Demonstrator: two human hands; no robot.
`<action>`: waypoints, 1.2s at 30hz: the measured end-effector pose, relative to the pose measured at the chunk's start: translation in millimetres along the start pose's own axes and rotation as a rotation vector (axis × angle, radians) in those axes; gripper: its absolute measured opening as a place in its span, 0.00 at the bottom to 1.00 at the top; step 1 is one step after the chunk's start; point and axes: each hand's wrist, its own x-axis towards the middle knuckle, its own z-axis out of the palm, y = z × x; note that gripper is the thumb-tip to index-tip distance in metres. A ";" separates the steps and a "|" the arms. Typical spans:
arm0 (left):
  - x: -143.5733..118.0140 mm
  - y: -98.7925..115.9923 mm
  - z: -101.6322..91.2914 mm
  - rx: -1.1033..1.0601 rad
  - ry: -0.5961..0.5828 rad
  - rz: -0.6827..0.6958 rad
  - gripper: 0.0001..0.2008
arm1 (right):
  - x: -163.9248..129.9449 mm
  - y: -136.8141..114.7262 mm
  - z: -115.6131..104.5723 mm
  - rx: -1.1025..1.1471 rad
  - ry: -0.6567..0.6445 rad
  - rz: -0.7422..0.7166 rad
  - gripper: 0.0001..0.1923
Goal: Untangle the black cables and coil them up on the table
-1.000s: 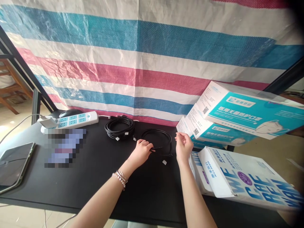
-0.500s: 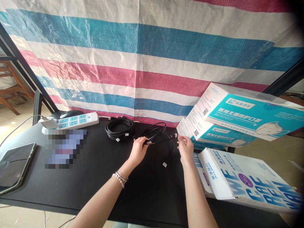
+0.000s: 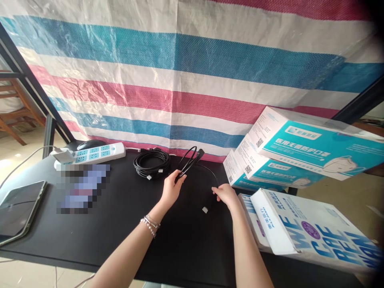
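Nearest the camera, two bare forearms reach out over the black table (image 3: 99,224), the left one wearing beaded bracelets (image 3: 150,224) at the wrist. Just ahead, the left hand (image 3: 171,188) is closed around a black cable (image 3: 189,160), pinching a folded loop of it so that the loop stands up off the tabletop and tilts away to the right. From that loop the cable arcs over and down to the right hand (image 3: 225,194), which lies low, close to the table, with its fingers curled over the run of the cable; how firmly it grips cannot be told. A small pale connector (image 3: 205,209) lies on the table between the two hands, a little nearer the right one. To the right, a white box with purple and blue lettering (image 3: 303,232) lies at the table's edge beside the right forearm. On the left edge rests a dark tablet (image 3: 18,208). Farther back, a second coil of black cable (image 3: 151,162) lies flat, just left of the raised loop. Beyond it on the left sits a white power strip (image 3: 93,152) with a dark mouse (image 3: 90,143) behind it. At the right, teal and white boxes (image 3: 300,150) are stacked aslant. Behind everything hangs a striped tarpaulin (image 3: 186,72) in blue, white and red
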 end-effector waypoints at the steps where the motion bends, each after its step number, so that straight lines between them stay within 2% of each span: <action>1: 0.4 -0.8 -0.3 -0.003 -0.001 -0.006 0.10 | -1.5 -3.1 -0.5 0.022 -0.015 -0.005 0.15; 6: 3.1 -2.7 -1.3 -0.061 -0.014 -0.014 0.11 | -13.0 -26.2 -2.1 0.220 -0.036 -0.108 0.14; 8: 3.4 -1.5 -1.5 -0.115 -0.048 0.013 0.11 | -20.6 -37.7 -0.4 0.490 -0.105 -0.200 0.14; 11: 2.3 2.2 -0.9 -0.196 -0.110 0.051 0.12 | -33.3 -53.0 7.1 0.666 -0.209 -0.310 0.19; 14: 0.2 6.8 0.6 -0.266 -0.160 0.056 0.15 | -41.8 -61.4 17.4 0.678 -0.242 -0.417 0.20; 20: -1.5 11.3 1.4 -0.364 -0.245 0.049 0.17 | -41.4 -59.9 26.4 0.658 -0.194 -0.515 0.23; 27: -0.1 15.2 -4.1 -0.312 -0.340 0.085 0.17 | -45.9 -62.8 31.5 0.687 -0.199 -0.502 0.21; 32: -2.1 16.0 -3.6 -0.320 -0.480 0.107 0.19 | -50.9 -64.8 39.0 0.766 -0.290 -0.468 0.20; 36: -4.0 12.8 -2.9 -0.307 -0.525 0.094 0.19 | -52.0 -65.4 38.3 0.791 -0.325 -0.470 0.19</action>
